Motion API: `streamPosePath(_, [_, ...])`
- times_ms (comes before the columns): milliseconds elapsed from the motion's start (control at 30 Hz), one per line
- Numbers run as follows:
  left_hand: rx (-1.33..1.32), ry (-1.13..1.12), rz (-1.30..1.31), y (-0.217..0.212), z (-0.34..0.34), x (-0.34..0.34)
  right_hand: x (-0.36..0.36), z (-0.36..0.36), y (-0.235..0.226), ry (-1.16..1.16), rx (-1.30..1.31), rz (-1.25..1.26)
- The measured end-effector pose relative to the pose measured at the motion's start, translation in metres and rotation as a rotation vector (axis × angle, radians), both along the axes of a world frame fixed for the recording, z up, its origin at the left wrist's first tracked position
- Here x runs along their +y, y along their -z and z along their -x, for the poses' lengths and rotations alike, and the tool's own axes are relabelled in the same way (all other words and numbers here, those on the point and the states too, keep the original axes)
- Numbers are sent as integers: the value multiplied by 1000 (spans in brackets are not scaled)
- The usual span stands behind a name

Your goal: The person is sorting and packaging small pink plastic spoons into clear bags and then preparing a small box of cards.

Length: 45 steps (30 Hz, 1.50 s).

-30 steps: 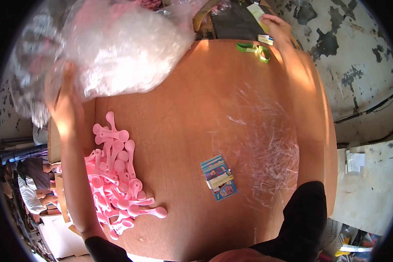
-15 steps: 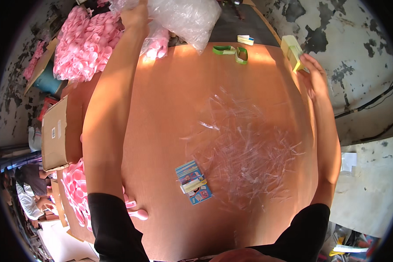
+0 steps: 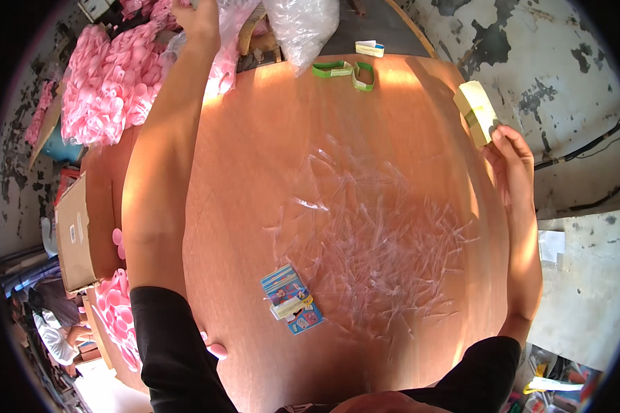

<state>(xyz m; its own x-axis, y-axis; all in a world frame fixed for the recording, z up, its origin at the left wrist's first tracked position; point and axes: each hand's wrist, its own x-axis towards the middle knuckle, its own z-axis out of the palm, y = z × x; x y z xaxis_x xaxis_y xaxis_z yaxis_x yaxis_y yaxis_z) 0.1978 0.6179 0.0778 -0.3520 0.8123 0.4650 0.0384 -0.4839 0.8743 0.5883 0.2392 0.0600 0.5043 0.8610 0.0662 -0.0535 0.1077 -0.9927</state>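
1. Right hand (image 3: 511, 157) pinches near end of pale-yellow box (image 3: 477, 113) at wooden tabletop's (image 3: 255, 172) right edge.
2. Left hand (image 3: 201, 19) near clear plastic bag (image 3: 302, 29); fingers partly cropped, can't tell grip.
3. Blue card pack (image 3: 291, 301) lies beside transparent strips (image 3: 379, 255).

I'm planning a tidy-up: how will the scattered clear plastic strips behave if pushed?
The clear plastic strips look thin and see-through, so they are probably very light. They lie crossed over one another, so they may drag along in clumps. Their glossy highlights suggest they could be slippery.
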Motion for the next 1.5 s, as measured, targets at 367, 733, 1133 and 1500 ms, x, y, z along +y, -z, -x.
streamPosePath(367, [473,54,-384,-30,52,-154,-133,97,-4,-169,18,-76])
streamPosePath(733, [929,566,-408,-12,187,-522,-315,294,19,-622,-58,75])
streamPosePath(1133, [717,512,47,64,282,-703,-308,388,42,-453,-1084,-353])
streamPosePath(1500, [391,640,90,54,226,-682,-123,316,49,-826,-1439,-62])
